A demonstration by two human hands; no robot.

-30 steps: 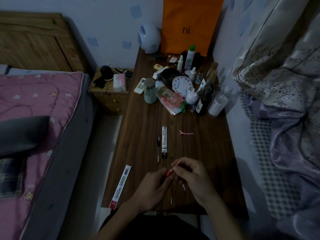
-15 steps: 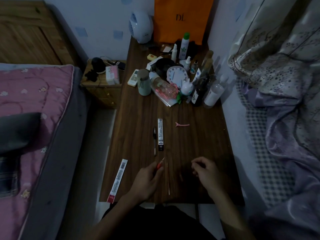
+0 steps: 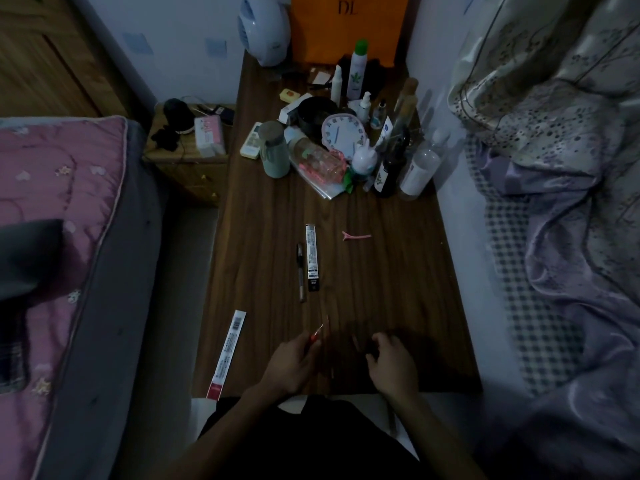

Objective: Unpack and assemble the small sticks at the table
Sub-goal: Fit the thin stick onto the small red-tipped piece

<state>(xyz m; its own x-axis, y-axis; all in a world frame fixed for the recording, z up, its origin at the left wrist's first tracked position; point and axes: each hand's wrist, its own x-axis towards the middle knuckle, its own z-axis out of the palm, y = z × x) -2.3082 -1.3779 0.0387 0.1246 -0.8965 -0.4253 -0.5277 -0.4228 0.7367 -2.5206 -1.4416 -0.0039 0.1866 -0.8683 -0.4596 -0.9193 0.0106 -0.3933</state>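
My left hand (image 3: 292, 363) pinches a thin stick with a red end (image 3: 319, 331), its tip pointing up and away over the near part of the wooden table (image 3: 398, 271). My right hand (image 3: 391, 362) hovers to the right with fingers curled downward; whether it holds anything is hidden in the dim light. Another thin stick (image 3: 331, 370) lies on the table between my hands. A black pen (image 3: 300, 271) and a black-and-white packet (image 3: 312, 258) lie side by side at mid-table. A white-and-red packet (image 3: 227, 353) lies near the table's left edge.
A pink hair clip (image 3: 356, 236) lies right of the black packet. Bottles, a clock (image 3: 343, 133) and a green cup (image 3: 275, 150) crowd the far half. An orange bag (image 3: 346, 22) leans on the wall. A bed lies at left, bedding at right.
My hands, joined around the red-ended stick a second ago, have drawn apart. The left hand keeps the stick; the right hand moved right and lower.
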